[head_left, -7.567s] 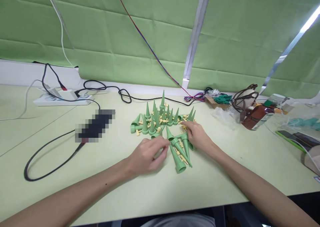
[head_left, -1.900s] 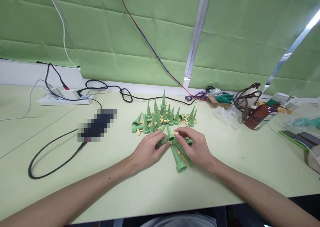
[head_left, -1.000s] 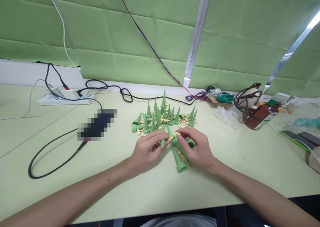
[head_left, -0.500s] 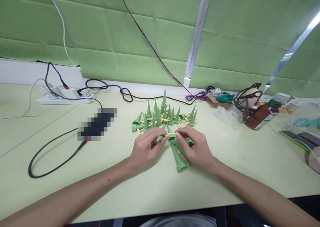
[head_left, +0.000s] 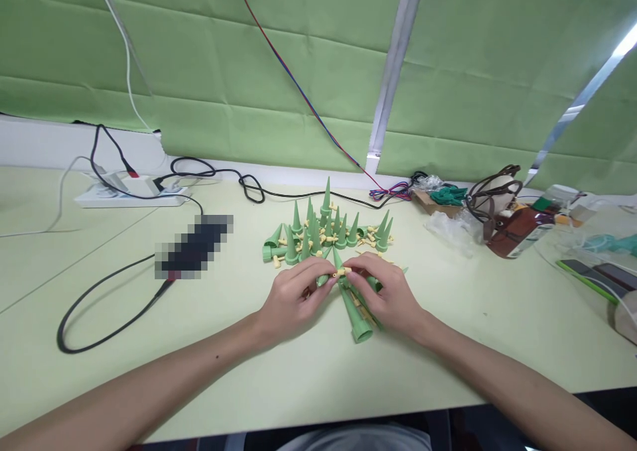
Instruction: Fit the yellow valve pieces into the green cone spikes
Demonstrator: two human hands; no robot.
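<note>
My left hand (head_left: 291,296) is closed, its thumb and forefinger pinching one end of a small yellow plastic valve (head_left: 341,272). Part of a green plastic spike (head_left: 322,280) also shows between the fingers of that hand. On the valve's other end, the fingertips of my right hand (head_left: 385,292) are pressed together. Just below the hands, a larger hollow green spike (head_left: 355,318) lies with its open end toward me. Behind them stands a cluster of green cone-shaped spikes (head_left: 314,232), with several yellow valves (head_left: 367,240) scattered among them. My fingers hide part of the held pieces.
At the left lie a pixelated dark device (head_left: 194,247) with a looped black cable (head_left: 62,325) and a white power strip (head_left: 129,195). To the right are a tilted brown bottle (head_left: 517,231), a clear plastic bag (head_left: 452,232) and a green-edged phone (head_left: 587,278).
My hands have come closer together, and the yellow part between them shows shorter than before. Both sit slightly lower. The cluster of spikes has not moved.
</note>
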